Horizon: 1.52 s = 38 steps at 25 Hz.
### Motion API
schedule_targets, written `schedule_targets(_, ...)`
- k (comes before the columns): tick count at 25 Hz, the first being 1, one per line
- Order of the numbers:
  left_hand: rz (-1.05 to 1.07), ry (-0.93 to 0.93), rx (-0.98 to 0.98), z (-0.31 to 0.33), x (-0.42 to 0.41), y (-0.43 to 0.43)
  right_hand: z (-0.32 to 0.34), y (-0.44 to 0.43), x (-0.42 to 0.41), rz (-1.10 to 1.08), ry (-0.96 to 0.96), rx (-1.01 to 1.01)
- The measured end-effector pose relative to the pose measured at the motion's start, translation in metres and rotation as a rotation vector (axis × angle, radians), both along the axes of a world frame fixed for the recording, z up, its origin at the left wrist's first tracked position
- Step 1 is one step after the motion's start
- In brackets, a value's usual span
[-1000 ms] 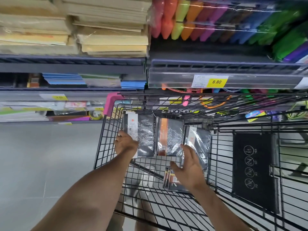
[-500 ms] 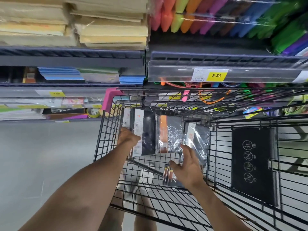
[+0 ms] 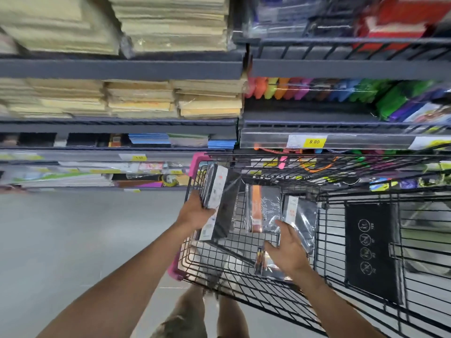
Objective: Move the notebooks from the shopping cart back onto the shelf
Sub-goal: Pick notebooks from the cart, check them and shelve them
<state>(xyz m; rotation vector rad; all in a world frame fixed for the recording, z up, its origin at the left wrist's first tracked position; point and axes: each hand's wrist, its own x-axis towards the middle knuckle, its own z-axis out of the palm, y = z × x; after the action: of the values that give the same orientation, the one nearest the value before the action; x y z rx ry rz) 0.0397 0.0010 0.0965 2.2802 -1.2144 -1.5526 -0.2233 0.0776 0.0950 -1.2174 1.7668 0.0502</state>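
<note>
Nearest: right grip [image 3: 290, 250], fingers spread, holding nothing, over a flat notebook [image 3: 264, 267] on the cart [image 3: 198, 159] floor. Its tips are at the wrapped notebooks [image 3: 264, 208] leaning upright just beyond, prob. steadying them so they don't flop. Left of it, left grip [image 3: 195, 212] is curled round a notebook stack [image 3: 217, 198] near its lower end, tilted up toward the cart rim, prob. bound for the shelf [image 3: 73, 152] beyond & further left.
</note>
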Motion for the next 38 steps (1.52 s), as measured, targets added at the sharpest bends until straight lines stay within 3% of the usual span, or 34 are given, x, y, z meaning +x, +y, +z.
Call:
schedule_targets(3, 0.027, -0.004, -0.093, 0.040, 0.046, 0.015, 0.008, -0.008, 0.013, 0.012, -0.067, 0.016)
schedule_targets(8, 0.363, 0.062, -0.302, 0.077, 0.123, 0.047, -0.009, -0.033, 0.044, 0.094, -0.094, 0.061)
schedule_targets(12, 0.571, -0.029, -0.410, 0.077, 0.167, 0.073, -0.048, -0.055, 0.079, 0.133, -0.059, 0.193)
schedule_targets(17, 0.679, -0.063, -0.418, 0.050, 0.200, 0.105, -0.111, -0.074, 0.109, 0.030, -0.025, 0.292)
schedule_targets(21, 0.734, -0.034, -0.365, 0.025, 0.211, 0.128, -0.155, -0.087, 0.123, -0.247, -0.121, 0.367)
schedule_targets(26, 0.707, -0.001, -0.330, 0.013, 0.217, 0.141, -0.164, -0.092, 0.127, -0.479, -0.246, 0.482)
schedule_targets(33, 0.692, 0.027, -0.319, 0.011, 0.208, 0.135, -0.149, -0.092, 0.132, -0.334, -0.112, 0.316)
schedule_targets(38, 0.669, -0.022, -0.315, 0.024, 0.201, 0.129, -0.113, -0.088, 0.143, -0.383, -0.219, 0.267)
